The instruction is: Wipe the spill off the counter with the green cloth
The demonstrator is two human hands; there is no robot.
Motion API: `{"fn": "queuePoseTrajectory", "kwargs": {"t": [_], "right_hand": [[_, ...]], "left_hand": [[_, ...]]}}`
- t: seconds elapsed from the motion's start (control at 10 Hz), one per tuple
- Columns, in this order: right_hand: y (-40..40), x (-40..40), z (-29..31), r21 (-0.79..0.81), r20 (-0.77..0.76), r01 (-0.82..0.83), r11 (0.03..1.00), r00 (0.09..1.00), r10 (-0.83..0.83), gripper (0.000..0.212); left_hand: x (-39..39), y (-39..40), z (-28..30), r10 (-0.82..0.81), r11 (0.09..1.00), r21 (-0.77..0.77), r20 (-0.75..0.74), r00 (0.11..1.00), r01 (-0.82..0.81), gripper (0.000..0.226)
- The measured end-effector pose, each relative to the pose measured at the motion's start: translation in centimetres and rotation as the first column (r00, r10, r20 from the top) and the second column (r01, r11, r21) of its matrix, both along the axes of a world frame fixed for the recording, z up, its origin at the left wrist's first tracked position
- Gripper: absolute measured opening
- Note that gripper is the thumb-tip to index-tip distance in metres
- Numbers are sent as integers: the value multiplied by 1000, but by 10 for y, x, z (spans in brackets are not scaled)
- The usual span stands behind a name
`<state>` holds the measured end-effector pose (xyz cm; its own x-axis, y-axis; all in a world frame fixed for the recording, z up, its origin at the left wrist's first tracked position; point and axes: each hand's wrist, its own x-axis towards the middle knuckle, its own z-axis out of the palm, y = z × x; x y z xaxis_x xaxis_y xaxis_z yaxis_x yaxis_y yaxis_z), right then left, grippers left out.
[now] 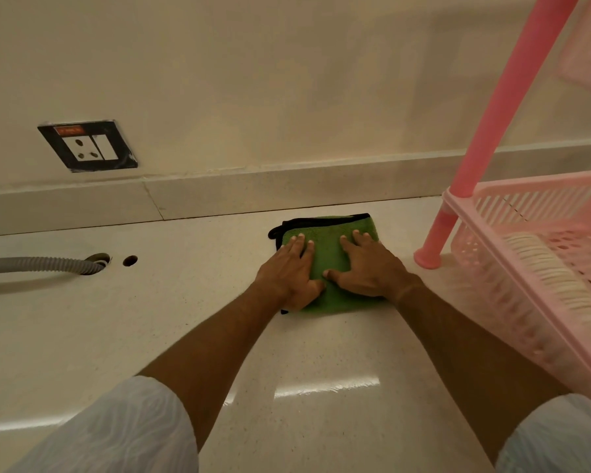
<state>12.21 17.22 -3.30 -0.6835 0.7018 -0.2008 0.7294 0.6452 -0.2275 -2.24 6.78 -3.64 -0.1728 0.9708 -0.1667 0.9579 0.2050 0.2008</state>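
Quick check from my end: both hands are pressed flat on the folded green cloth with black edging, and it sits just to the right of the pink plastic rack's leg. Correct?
Not quite. The head view shows the left hand and right hand flat on the folded green cloth with black edging, but the cloth lies to the left of the pink plastic rack's leg, not the right.
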Motion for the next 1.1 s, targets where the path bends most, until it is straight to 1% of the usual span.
{"fn": "queuePoseTrajectory", "kwargs": {"t": [0.3, 0.6, 0.8, 0.9, 1.0, 1.1], "right_hand": [[29, -19, -1, 25, -13, 0, 1000, 1000, 0, 93], [26, -19, -6, 66, -25, 9, 998, 1000, -8, 91], [21, -20, 2, 72, 10, 21, 997, 1000, -22, 90], [12, -20, 7, 99, -23, 45, 994, 999, -43, 91], [-7, -17, 10, 165, -94, 90, 982, 993, -75, 95], [-19, -15, 11, 176, -145, 99, 979, 987, -74, 97]], "left_hand": [[-17, 30, -2, 17, 1000, 12, 8, 1000, -17, 85], [-17, 29, -2, 12, 999, 33, 10, 1000, -12, 86], [-15, 19, 3, 45, 996, 75, -17, 999, -43, 88], [-15, 7, 6, 56, 991, 128, -44, 997, -50, 91], [-23, -18, 16, 99, 971, 225, -80, 992, -79, 91], [-30, -34, 21, 108, 968, 238, -88, 990, -84, 91]]}}
